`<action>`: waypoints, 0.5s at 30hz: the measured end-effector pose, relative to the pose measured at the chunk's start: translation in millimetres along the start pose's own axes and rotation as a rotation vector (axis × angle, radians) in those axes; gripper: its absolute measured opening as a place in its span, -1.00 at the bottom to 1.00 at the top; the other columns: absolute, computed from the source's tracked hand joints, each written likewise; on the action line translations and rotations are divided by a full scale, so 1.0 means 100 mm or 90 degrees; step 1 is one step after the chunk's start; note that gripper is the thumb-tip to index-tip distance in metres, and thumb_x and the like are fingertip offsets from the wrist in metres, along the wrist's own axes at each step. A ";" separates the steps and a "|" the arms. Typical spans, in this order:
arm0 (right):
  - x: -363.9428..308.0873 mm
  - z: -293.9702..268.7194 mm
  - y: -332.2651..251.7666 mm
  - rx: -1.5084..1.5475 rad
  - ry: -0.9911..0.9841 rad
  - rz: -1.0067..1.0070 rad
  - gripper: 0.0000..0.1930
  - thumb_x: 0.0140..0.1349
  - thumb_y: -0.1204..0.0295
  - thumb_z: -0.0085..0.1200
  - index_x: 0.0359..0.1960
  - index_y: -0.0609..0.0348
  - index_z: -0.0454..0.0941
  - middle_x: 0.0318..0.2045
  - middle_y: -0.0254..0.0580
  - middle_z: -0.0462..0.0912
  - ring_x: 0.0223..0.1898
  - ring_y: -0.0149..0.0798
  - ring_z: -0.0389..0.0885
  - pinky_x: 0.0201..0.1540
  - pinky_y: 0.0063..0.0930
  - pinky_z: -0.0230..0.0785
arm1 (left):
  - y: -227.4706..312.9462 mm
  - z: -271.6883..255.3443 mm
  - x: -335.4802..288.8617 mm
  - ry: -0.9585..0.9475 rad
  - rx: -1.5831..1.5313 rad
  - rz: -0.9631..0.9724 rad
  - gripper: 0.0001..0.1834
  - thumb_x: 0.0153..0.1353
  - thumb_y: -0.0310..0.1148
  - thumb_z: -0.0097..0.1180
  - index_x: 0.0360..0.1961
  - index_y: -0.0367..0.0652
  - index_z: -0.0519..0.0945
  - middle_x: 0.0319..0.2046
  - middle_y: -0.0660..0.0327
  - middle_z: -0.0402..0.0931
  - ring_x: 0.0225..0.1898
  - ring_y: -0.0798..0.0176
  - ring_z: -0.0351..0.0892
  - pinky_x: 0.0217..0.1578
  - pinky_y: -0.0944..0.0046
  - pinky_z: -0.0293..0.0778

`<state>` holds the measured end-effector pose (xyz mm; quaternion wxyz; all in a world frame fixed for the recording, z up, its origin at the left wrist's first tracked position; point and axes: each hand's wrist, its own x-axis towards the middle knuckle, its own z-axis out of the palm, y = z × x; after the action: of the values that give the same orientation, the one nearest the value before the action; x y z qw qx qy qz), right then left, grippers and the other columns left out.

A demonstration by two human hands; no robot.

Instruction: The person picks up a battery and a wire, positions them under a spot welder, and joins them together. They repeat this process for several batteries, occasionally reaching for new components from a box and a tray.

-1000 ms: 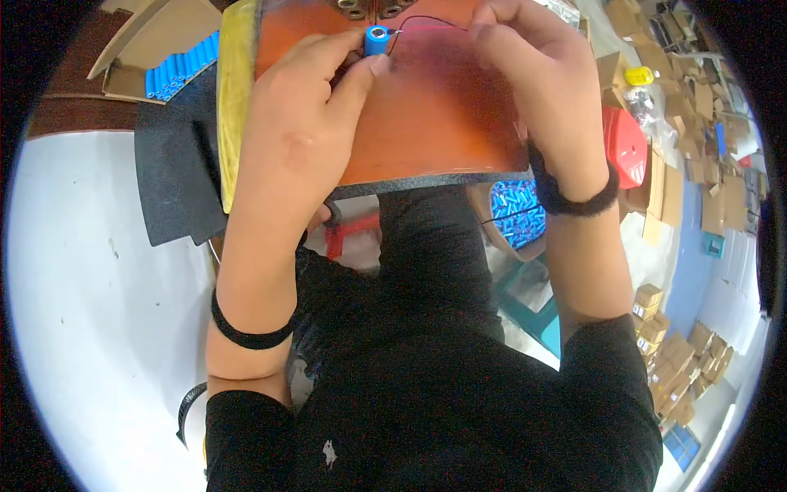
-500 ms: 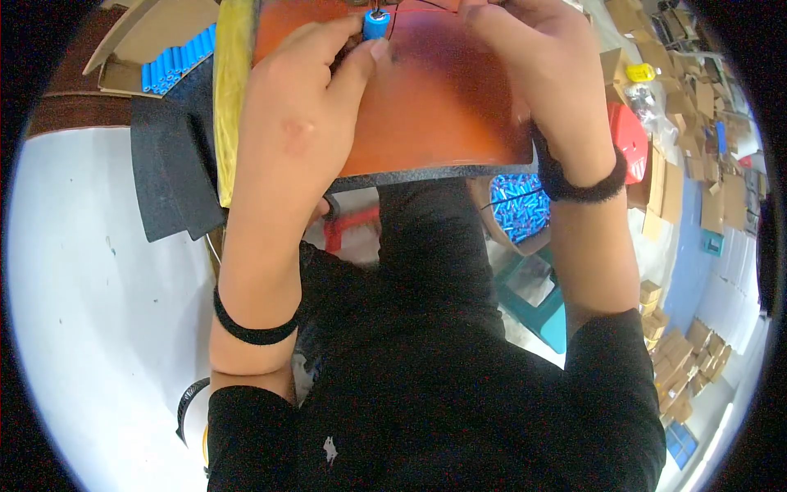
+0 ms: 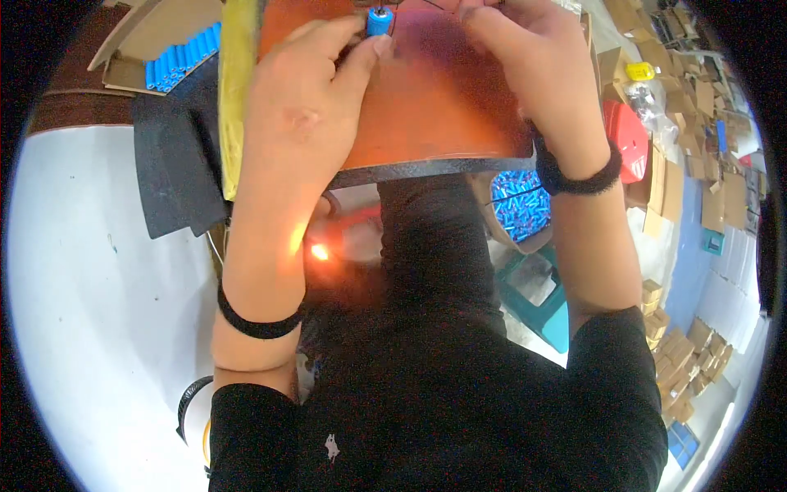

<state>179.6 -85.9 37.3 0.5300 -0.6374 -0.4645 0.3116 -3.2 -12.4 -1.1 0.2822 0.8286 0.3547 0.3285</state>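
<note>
My left hand (image 3: 307, 102) pinches a small blue cylindrical battery cell (image 3: 379, 22) between thumb and fingers, upright with its metal end on top. Dark, thin tips touch or nearly touch that end at the picture's upper edge; what they belong to is cut off. Beyond the cell, a thin dark wire (image 3: 426, 5) runs toward my right hand (image 3: 537, 61), whose thumb and fingers are closed at its end. The fingertips there are partly out of the picture. Both hands are above an orange-brown work surface (image 3: 443, 115).
A cardboard box (image 3: 123, 74) at far left holds several blue cells. Under the table's right side, a container is full of small blue cylinders (image 3: 520, 209). A teal stool (image 3: 541, 316) and red stool (image 3: 627, 143) stand at right. An orange glow (image 3: 320, 252) shines beside my left forearm.
A bright orange flash has appeared below the table edge beside my left forearm. The red wire seen earlier near my right hand no longer shows. Both hands keep nearly the same places.
</note>
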 end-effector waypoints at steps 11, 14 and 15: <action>-0.86 -0.68 -0.29 -0.178 0.060 -0.018 -0.93 0.18 0.48 -0.05 -0.42 0.20 0.43 -0.43 -0.41 0.41 -0.34 -0.50 0.35 -0.23 -0.60 0.20 | -0.18 -0.54 0.05 0.055 0.074 0.143 -0.67 0.17 -0.13 0.22 -0.22 -0.17 0.67 -0.34 0.00 0.58 -0.29 -0.06 0.59 -0.23 0.07 0.51; -1.31 -1.19 -0.17 -0.194 0.092 0.096 -0.95 0.17 0.48 -0.02 -0.41 0.18 0.44 -0.43 -0.42 0.41 -0.33 -0.51 0.34 -0.23 -0.58 0.19 | -1.09 -1.01 0.39 0.054 0.524 0.138 -0.76 0.20 -0.24 0.13 -0.18 -0.12 0.63 -0.30 0.00 0.59 -0.21 -0.13 0.59 -0.19 -0.03 0.51; -1.42 -1.27 -0.06 -0.190 0.107 0.145 -0.95 0.16 0.49 -0.01 -0.40 0.18 0.45 -0.43 -0.43 0.42 -0.35 -0.52 0.35 -0.25 -0.61 0.19 | -1.29 -1.10 0.44 0.005 0.661 0.151 -0.74 0.18 -0.31 0.10 -0.11 -0.10 0.61 -0.22 0.03 0.59 -0.16 -0.13 0.59 -0.19 -0.08 0.51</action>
<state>238.2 -265.6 60.9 0.4277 -0.7812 -0.3844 0.2432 -113.4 123.6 -7.7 -0.2056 0.8925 0.3753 0.1423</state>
